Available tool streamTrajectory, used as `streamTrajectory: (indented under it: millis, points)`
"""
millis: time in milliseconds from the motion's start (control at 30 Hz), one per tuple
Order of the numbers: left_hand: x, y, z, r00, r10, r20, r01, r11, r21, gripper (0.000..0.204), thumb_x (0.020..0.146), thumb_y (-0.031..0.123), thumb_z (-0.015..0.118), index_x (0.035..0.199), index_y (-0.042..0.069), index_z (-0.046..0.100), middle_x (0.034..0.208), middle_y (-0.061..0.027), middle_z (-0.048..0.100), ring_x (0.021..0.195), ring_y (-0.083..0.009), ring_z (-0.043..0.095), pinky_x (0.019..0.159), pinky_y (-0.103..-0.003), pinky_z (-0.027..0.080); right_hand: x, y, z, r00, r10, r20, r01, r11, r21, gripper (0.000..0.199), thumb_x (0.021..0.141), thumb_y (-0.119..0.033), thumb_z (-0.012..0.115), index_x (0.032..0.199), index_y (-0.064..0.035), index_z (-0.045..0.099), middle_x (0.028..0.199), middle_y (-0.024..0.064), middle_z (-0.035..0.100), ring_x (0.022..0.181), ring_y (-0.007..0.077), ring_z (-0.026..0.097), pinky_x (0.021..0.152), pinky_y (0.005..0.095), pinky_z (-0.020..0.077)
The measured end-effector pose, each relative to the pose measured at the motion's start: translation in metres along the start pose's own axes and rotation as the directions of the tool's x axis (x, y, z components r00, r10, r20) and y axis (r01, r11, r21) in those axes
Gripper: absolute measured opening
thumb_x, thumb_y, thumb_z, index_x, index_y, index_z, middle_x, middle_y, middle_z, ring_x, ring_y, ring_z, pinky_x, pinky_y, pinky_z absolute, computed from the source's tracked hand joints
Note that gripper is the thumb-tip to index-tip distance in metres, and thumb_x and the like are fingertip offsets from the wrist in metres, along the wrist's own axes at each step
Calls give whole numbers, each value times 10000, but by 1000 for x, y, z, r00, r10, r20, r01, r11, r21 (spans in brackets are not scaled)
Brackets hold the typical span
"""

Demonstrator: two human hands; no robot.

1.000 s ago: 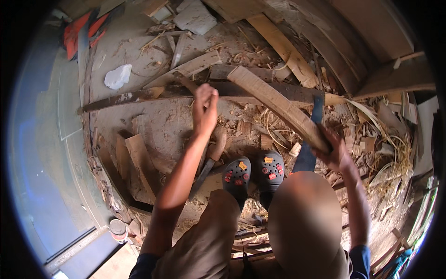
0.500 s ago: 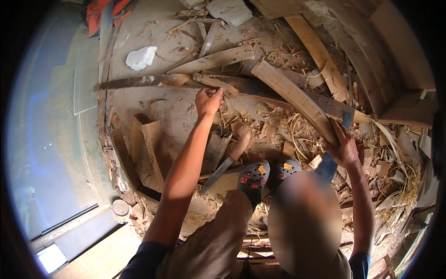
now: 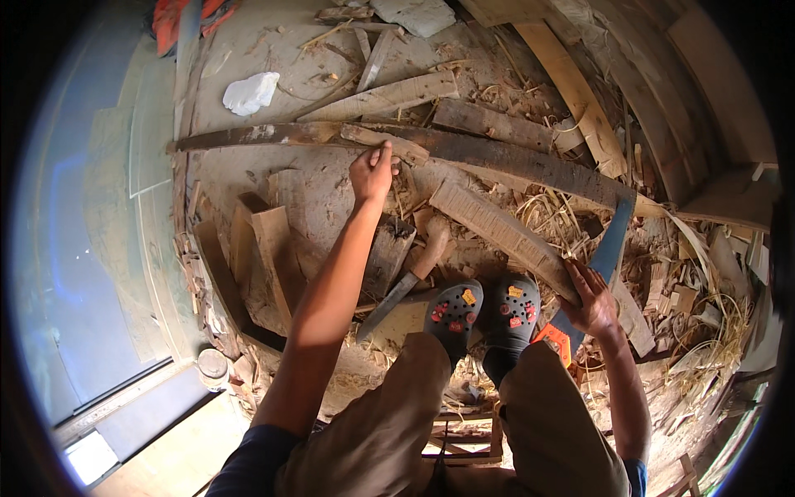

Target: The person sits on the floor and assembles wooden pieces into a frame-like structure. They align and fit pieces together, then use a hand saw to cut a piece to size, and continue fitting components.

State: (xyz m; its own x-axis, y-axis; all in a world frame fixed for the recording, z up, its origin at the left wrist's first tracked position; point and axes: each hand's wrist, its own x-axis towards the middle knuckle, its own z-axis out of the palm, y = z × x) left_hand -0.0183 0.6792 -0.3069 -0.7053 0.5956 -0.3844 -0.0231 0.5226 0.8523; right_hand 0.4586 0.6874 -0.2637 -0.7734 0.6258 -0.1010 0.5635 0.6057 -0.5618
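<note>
My right hand (image 3: 590, 302) grips the near end of a short, thick wooden plank (image 3: 505, 232), which slants away to the upper left. Under that wrist runs a handsaw with a blue blade (image 3: 614, 236) and an orange handle (image 3: 552, 340). My left hand (image 3: 373, 172) is closed, fingers curled, at a small wood offcut (image 3: 385, 142) resting on a long dark beam (image 3: 505, 153); whether anything is inside the fingers is hidden. Between my forearms lies a large knife (image 3: 432, 244) with a wooden handle, close to my grey clogs (image 3: 454, 311).
Wood shavings (image 3: 679, 348) and scraps litter the floor on the right. Upright board pieces (image 3: 273, 240) stand at the left, beside glass-like sheets (image 3: 108, 207). A white lump (image 3: 251, 94) and loose planks (image 3: 389, 98) lie beyond the beam. A small tub (image 3: 214, 366) sits lower left.
My right hand has lowered the plank and drawn it toward me, off the dark beam. The saw's orange handle now shows. My left hand has barely moved.
</note>
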Motion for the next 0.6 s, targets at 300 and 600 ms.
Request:
streamTrajectory:
  millis: [300,600]
  points:
    - [25,14,-34,713,644,277,-662,490,567,874,828,556,766,1497,112,422,1555,-196,378,1468,-364,321,1178,-529,296,24,8,4,993,-67,93,78,990,-121,870,733,-160,798,1495,-24,401,1390,202,544,1242,384,546,1070,468,433]
    - [30,26,-42,728,419,543,-651,174,738,626,859,501,754,1217,19,577,1318,-181,552,1141,-386,600,956,-464,510,70,-17,10,990,-140,0,137,965,-224,722,863,-248,724,1479,-45,406,1457,182,452,1320,333,465,1113,492,367]
